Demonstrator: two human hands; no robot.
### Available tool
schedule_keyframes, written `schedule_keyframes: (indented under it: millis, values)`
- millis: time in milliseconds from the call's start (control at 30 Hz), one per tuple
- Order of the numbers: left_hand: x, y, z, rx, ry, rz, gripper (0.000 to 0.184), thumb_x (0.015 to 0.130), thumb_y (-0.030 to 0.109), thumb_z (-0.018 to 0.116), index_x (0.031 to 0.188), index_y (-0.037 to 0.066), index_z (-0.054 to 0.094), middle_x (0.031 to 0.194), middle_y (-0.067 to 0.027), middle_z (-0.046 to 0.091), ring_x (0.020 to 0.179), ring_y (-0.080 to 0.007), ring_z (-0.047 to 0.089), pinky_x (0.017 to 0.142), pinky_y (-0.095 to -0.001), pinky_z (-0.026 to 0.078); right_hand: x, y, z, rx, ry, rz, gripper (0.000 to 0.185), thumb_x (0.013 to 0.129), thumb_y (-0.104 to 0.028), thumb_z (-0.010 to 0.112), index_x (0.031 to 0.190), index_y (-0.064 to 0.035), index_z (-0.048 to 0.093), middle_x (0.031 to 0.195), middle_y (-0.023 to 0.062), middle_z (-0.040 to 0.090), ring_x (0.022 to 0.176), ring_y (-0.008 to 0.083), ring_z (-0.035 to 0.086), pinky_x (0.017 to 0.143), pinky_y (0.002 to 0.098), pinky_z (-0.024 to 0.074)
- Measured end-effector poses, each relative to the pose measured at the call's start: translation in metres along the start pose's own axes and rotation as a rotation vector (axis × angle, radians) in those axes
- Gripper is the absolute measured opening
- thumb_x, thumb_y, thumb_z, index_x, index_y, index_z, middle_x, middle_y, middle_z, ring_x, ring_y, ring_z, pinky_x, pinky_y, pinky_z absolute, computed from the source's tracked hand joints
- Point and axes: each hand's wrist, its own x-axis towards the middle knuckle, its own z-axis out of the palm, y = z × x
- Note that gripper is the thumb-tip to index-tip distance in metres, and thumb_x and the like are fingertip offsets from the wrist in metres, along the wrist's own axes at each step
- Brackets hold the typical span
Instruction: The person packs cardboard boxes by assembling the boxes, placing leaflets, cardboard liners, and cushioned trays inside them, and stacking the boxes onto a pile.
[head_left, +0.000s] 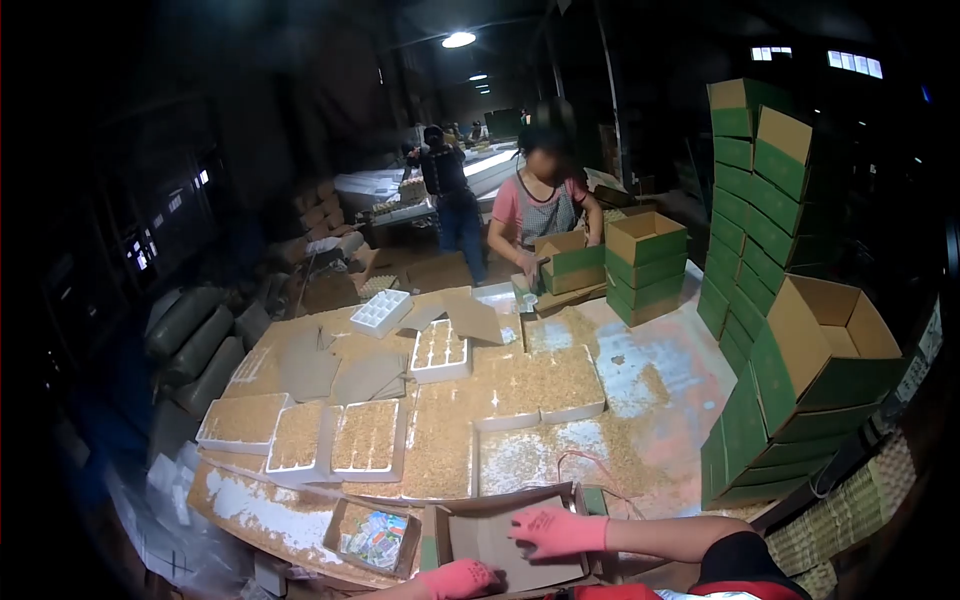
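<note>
Both my hands wear pink gloves. An open cardboard box [470, 525] with green outer sides lies at the table's near edge. My right hand [550, 532] is spread over the brown cardboard inside it, with nothing held between its fingers. Near the box's lower left corner is my left hand [462, 578], its fingers bent toward the box; whether they grip anything is hidden. Just left of the box stands a small carton [333, 530] holding colourful packets [377, 538].
White trays [368, 440] filled with tan grains stand on the grain-strewn table [650, 460]. Grey cardboard sheets [365, 375] lie beyond. Green boxes [790, 420] are stacked high at right. Across the table, a person [545, 205] handles a green box [572, 268]; another person [448, 190] stands farther back.
</note>
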Motion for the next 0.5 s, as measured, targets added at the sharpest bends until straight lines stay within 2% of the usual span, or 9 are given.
schedule_keyframes:
  millis: [67,133,200,267,300,333,433,467,500]
  values:
    - [0.018,0.004,-0.017,0.067,-0.131,-0.286,0.027,0.089,0.018,0.054,0.113,0.006,0.062,0.110,-0.0148,0.066,0.106,-0.0338,0.061,0.090,-0.0401,0.049,-0.008,0.002,0.026,-0.215,-0.086,0.068,0.051,0.076,-0.033,0.070,0.116,-0.0052,0.053,0.108,0.0173,0.053,0.106,0.0322,0.054,0.086,0.0429,0.0488]
    - [0.025,-0.006,-0.040,-0.111,-0.217,-0.326,0.040,0.088,0.026,0.058,0.125,0.011,0.060,0.117,-0.0176,0.064,0.103,-0.0347,0.062,0.090,-0.0414,0.049,0.001,0.016,0.039,-0.095,-0.072,0.093,0.051,0.075,-0.031,0.071,0.115,-0.0047,0.052,0.108,0.0182,0.053,0.107,0.0330,0.054,0.086,0.0427,0.0488]
    - [0.017,0.001,-0.066,-0.204,-0.282,-0.446,0.048,0.085,0.018,0.062,0.132,0.010,0.055,0.126,-0.0156,0.061,0.114,-0.0329,0.058,0.099,-0.0374,0.045,-0.002,0.022,0.038,-0.060,-0.125,0.172,0.051,0.074,-0.030,0.071,0.115,-0.0044,0.053,0.108,0.0185,0.053,0.107,0.0335,0.055,0.087,0.0428,0.0487]
    - [-0.011,0.031,-0.107,-0.270,0.180,-0.533,0.047,0.088,0.020,0.061,0.133,0.009,0.054,0.125,-0.0152,0.061,0.113,-0.0275,0.060,0.097,-0.0347,0.047,-0.015,0.017,0.014,-0.097,-0.230,0.298,0.052,0.073,-0.028,0.073,0.115,-0.0046,0.053,0.108,0.0183,0.054,0.106,0.0339,0.055,0.087,0.0431,0.0485]
    - [-0.025,0.053,-0.131,-0.320,0.445,-0.569,0.047,0.089,0.023,0.062,0.133,0.007,0.054,0.123,-0.0160,0.062,0.111,-0.0237,0.061,0.094,-0.0330,0.050,-0.031,0.013,-0.006,-0.023,-0.083,0.259,0.052,0.077,-0.030,0.070,0.119,-0.0047,0.054,0.111,0.0170,0.055,0.107,0.0350,0.056,0.090,0.0412,0.0480]
    - [-0.051,-0.005,-0.096,-0.630,0.845,-0.459,0.052,0.090,0.018,0.063,0.137,0.001,0.047,0.125,-0.0166,0.060,0.111,-0.0245,0.061,0.098,-0.0329,0.048,-0.051,0.001,-0.030,0.108,0.200,0.381,0.047,0.080,-0.030,0.068,0.117,-0.0049,0.057,0.111,0.0170,0.058,0.108,0.0338,0.057,0.091,0.0401,0.0482]
    - [-0.058,-0.065,-0.011,-0.914,0.715,-0.795,0.065,0.089,0.014,0.064,0.143,-0.001,0.031,0.129,-0.0172,0.054,0.112,-0.0226,0.059,0.098,-0.0344,0.048,-0.098,0.012,-0.030,0.384,0.856,0.842,0.057,0.087,-0.043,0.062,0.128,-0.0046,0.054,0.121,0.0149,0.059,0.117,0.0300,0.055,0.099,0.0382,0.0449]
    - [-0.045,-0.079,0.025,-1.159,0.640,-0.698,0.056,0.092,0.017,0.061,0.139,0.000,0.037,0.132,-0.0161,0.051,0.114,-0.0219,0.057,0.097,-0.0374,0.049,-0.102,0.034,-0.001,0.477,0.856,0.992,0.060,0.087,-0.043,0.063,0.131,-0.0034,0.051,0.123,0.0152,0.059,0.118,0.0283,0.055,0.099,0.0375,0.0445]
    - [-0.010,-0.025,0.001,-0.853,0.472,-0.794,0.055,0.097,0.030,0.052,0.142,0.004,0.037,0.134,-0.0145,0.051,0.121,-0.0224,0.052,0.097,-0.0411,0.047,-0.091,0.058,0.058,0.592,0.641,1.072,0.064,0.087,-0.043,0.064,0.134,-0.0021,0.048,0.126,0.0155,0.058,0.119,0.0266,0.054,0.100,0.0367,0.0441]
